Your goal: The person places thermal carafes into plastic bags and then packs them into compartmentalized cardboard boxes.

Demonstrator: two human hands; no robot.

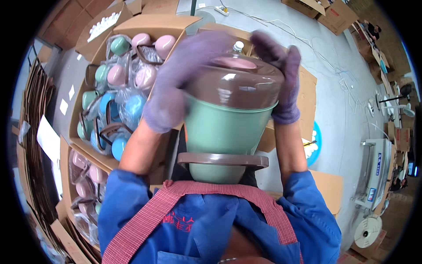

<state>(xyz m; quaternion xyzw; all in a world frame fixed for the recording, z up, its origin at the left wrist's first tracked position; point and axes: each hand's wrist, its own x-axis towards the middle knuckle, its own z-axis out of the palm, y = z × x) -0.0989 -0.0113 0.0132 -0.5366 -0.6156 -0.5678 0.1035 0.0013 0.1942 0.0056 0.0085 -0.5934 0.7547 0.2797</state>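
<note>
Grey workshop floor (325,92): lidded green bucket between two gloved hands

Head view:
- Light-green, tapered plastic bucket (226,127), one; located at centre, close before the wearer's chest, between the forearms. What bears its weight: cannot be told.
- Glossy brown domed lid (252,90), one, seated on the bucket's upper rim; pink oval inset (235,64) on top.
- Curved brown band-like handle (224,159), one, lying across the bucket's lower part.
- Left hand (178,79), purple knit glove, motion-blurred, at the lid's left side, fingers reaching over its top; whether this grip is closed cannot be told.
- Right hand (286,81), matching glove, at the lid's right side; grip open, fingers extended and parted.
- Large open cardboard carton (90,152), left; contains pink, green and blue rounded vessels (134,108), some in clear plastic wrap.
- Smaller cardboard carton (83,46), upper left, with white pieces (104,25).
- Bright-blue round basin (318,136), right of the right forearm, partly hidden.
- Thin white cables (314,46), loose on the floor.
</note>
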